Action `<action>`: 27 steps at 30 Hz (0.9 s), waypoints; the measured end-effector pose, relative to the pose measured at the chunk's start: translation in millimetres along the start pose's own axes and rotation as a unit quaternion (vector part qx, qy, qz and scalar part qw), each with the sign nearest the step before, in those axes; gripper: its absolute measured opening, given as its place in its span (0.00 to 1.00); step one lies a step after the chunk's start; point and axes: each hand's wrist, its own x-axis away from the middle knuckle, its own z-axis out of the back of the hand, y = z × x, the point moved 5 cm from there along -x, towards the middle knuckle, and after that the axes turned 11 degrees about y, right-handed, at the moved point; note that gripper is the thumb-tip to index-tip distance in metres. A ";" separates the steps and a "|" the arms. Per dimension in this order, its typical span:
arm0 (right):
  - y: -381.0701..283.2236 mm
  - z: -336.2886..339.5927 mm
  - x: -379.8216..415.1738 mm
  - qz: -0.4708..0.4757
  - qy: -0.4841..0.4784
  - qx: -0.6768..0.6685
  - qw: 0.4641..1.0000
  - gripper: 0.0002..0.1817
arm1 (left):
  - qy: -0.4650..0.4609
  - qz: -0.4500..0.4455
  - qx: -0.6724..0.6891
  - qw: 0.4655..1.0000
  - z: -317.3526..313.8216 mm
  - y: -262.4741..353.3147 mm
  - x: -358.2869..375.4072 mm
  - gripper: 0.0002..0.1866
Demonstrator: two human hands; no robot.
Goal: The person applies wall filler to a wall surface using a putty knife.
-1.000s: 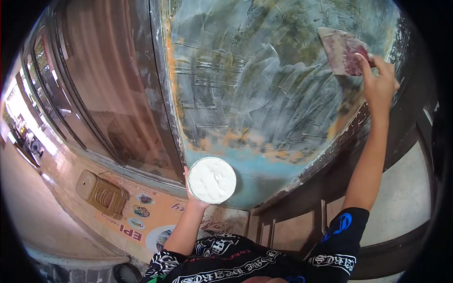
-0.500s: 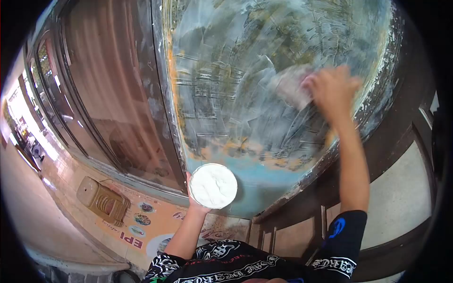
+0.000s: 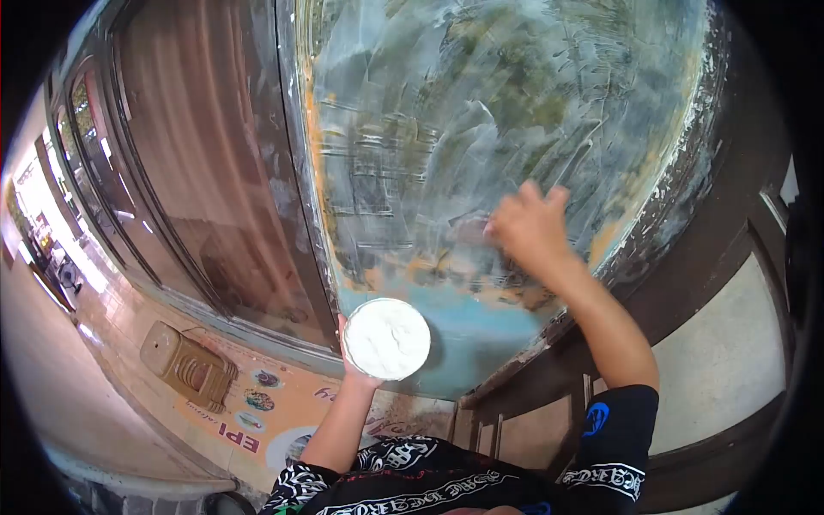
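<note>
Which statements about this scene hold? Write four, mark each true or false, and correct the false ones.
1. The left hand holds a round tub of white paste. True.
2. The right hand is inside the tub. False: it is in front of the streaked wall, apart from the tub.
3. A brown stool-like object appears in the picture's left half. True.
4. The right sleeve is plain white. False: it is black with blue and white markings.

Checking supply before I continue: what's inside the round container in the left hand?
White paste with an uneven surface spreads across the round container, seemingly near the rim. It covers the bottom, so its depth can't be seen.
</note>
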 end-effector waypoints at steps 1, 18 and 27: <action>17.1 8.7 -12.3 -0.018 0.022 0.053 0.998 0.10 | 0.002 0.001 -0.001 1.000 0.8 -0.4 -0.3 0.46; 6.3 -0.3 46.2 0.029 -0.091 -0.058 0.994 0.06 | -0.008 0.017 -0.007 1.000 -2.2 -16.2 -3.2 0.44; 223.5 178.1 -6.4 -0.318 0.262 0.096 0.906 0.18 | -0.016 0.007 0.004 1.000 1.6 -11.4 -3.6 0.44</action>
